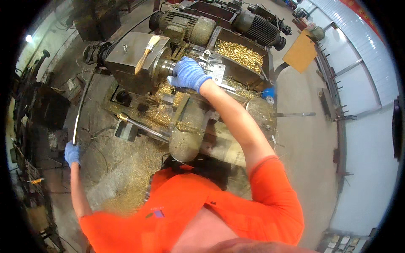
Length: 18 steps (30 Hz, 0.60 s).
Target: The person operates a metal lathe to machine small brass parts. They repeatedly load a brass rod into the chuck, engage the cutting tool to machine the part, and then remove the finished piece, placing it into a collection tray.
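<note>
My left hand (72,154), in a blue knit glove, is wrapped round the lower end of a long metal lever (79,114). That lever rises to the left end of a lathe's grey headstock (133,76). My right hand (187,74), gloved alike, is at the lathe's round spindle nose (164,67). Its fingers are closed, and whatever lies in them is hidden by the glove. Just right of this hand sits a metal tool block (215,71) with bolts. A wooden-handled brush (146,56) lies on top of the headstock.
Behind the tool block, a metal bin (236,71) holds many small brass pieces (239,54). Two motors (185,26) (258,28) stand at the back. Brass chips (148,114) cover the lathe bed. A rod handle (145,128) slants across the front; another bar (295,114) sticks out right.
</note>
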Available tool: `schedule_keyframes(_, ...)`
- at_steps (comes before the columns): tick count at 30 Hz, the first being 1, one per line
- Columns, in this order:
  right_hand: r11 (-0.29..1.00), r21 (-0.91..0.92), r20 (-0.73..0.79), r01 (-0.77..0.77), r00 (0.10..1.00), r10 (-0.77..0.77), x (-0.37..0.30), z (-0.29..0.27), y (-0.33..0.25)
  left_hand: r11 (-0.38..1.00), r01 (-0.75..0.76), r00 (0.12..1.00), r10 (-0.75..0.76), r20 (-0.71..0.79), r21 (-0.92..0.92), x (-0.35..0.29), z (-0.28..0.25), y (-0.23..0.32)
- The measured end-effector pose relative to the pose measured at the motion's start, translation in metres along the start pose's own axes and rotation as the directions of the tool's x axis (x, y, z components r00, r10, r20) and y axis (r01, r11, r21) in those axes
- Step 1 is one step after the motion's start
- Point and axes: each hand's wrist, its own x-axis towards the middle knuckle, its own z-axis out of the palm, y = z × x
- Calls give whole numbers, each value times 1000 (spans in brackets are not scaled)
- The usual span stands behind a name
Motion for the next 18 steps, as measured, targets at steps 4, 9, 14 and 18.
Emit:
schedule_keyframes(4, 1000, -6, -68, -27, 997, 27, -3, 3, 7, 999, 19, 999, -17, 30, -49, -80, 2, 81)
schedule_keyframes(9, 992, -25, -178, -124, 977, 117, -46, -24, 5, 973, -123, 989, 137, 61, -194, -94, 19, 65)
schedule_keyframes(14, 919, -37, -291, -392, 884, 365, -99, -75, 54, 942, -333, 930, 337, -146, 50, -76, -34, 118)
schedule_keyframes(18, 953, -84, -703, -290, 696, 150, -126, -55, 72, 754, -509, 857, 399, -326, -415, -63, -87, 246)
